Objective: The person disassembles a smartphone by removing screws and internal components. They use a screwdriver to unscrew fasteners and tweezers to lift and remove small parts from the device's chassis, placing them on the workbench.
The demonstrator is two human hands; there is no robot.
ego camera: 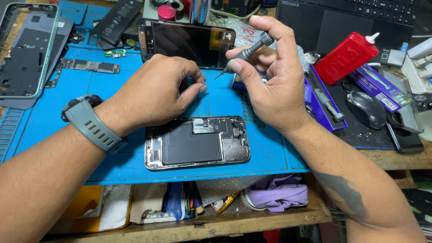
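Right hand (pixel 274 85) fingers pinch a slim grey screwdriver (pixel 246 52), tip down-left. Left hand (pixel 155 92) thumb and finger are pinched shut, contents too small to tell. Just below: opened phone (pixel 196 142), black battery exposed, on the blue mat (pixel 67 99).

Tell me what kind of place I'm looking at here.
Most likely a phone repair bench: an opened phone lies on a blue repair mat, a detached screen and loose battery sit behind, and the right hand holds a precision screwdriver.
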